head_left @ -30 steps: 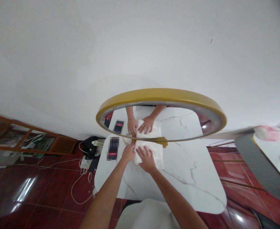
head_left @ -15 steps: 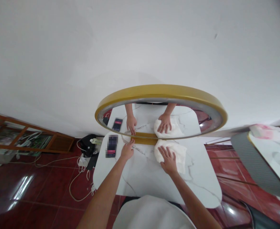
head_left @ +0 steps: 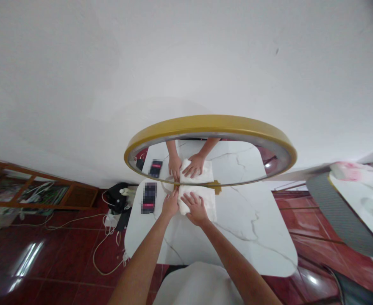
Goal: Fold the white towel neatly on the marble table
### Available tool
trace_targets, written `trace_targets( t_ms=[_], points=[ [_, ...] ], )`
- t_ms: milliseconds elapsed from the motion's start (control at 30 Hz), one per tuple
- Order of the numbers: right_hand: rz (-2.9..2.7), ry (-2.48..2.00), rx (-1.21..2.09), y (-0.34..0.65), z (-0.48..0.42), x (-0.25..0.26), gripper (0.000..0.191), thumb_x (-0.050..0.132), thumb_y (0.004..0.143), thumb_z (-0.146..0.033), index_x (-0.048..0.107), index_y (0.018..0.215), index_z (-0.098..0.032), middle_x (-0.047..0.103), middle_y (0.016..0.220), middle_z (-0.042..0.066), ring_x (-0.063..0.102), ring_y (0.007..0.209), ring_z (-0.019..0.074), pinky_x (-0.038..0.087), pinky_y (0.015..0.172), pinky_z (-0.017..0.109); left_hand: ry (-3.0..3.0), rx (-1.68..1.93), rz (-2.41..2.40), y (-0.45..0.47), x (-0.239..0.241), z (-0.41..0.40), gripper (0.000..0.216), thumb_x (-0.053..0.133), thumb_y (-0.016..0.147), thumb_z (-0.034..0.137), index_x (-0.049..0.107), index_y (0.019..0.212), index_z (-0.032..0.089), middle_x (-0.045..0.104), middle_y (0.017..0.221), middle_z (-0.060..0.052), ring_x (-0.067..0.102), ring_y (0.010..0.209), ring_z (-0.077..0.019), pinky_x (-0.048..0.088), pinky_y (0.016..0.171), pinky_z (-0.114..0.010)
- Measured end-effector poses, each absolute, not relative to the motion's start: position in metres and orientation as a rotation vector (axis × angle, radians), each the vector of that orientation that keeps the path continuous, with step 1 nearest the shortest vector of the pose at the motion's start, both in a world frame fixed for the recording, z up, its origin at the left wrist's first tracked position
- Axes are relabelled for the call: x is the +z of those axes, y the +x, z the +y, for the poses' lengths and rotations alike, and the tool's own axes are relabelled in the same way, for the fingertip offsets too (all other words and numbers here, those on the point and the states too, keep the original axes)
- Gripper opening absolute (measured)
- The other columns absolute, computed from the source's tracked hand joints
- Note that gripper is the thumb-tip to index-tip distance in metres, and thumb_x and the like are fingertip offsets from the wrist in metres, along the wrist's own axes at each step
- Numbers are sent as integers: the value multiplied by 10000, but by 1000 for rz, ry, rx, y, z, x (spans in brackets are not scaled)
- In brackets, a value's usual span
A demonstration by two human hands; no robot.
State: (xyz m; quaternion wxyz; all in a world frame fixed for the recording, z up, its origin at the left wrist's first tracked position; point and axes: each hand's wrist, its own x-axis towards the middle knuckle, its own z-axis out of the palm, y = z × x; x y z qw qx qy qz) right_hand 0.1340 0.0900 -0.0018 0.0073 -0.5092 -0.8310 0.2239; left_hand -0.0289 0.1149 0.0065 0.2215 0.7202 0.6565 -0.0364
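Note:
A white cloth (head_left: 207,199) lies on the white marble table (head_left: 253,228), against the foot of a round mirror with a gold frame (head_left: 205,125). My right hand (head_left: 196,208) lies flat on the cloth with its fingers spread. My left hand (head_left: 170,203) rests on the table just left of the cloth, fingers stretched toward the mirror's base. Both hands and the cloth show again in the mirror's glass.
A phone (head_left: 148,197) lies on the table's left part. Cables and a black bag (head_left: 115,197) lie on the red tiled floor at left. A wooden shelf (head_left: 30,186) runs along the wall. A second table edge (head_left: 342,212) stands at right.
My right hand has slid the cloth leftward along the mirror's base, back beside my left hand, after being further right half a second ago. The left hand has stayed in place.

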Motion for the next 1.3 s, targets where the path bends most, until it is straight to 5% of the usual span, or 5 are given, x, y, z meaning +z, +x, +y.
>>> trace_targets(
  t_ms=[500,833,1000,1300],
  points=[
    [-2396,-1914,264,261,66,-3,806,410,660,-162,212,1421,-338,205,1493,-86,87,1378,203,118,1063,457,1995,-84,1872,-29,2,111,777,436,692,51,220,1424,194,222,1501,-38,258,1349,-156,250,1081,-335],
    [-2283,-1985,261,259,63,-4,777,409,674,-175,234,1416,-320,241,1486,-61,117,1375,198,144,1061,453,2102,-18,1954,-12,2,104,737,455,712,108,237,1416,123,255,1486,-86,227,1360,-204,240,1089,-367],
    [-2211,-2031,263,269,59,-4,775,394,682,-168,218,1422,-314,230,1490,-53,110,1378,201,145,1063,457,2283,36,1746,10,5,102,738,447,727,102,231,1424,214,267,1485,-16,204,1367,-204,191,1113,-391],
    [-2122,-2064,337,252,60,-7,740,386,708,-193,228,1417,-335,226,1492,-44,126,1373,225,145,1048,495,2207,-63,1788,30,1,106,713,456,748,137,240,1423,205,295,1474,-28,243,1349,-224,224,1093,-413]
  ],
)
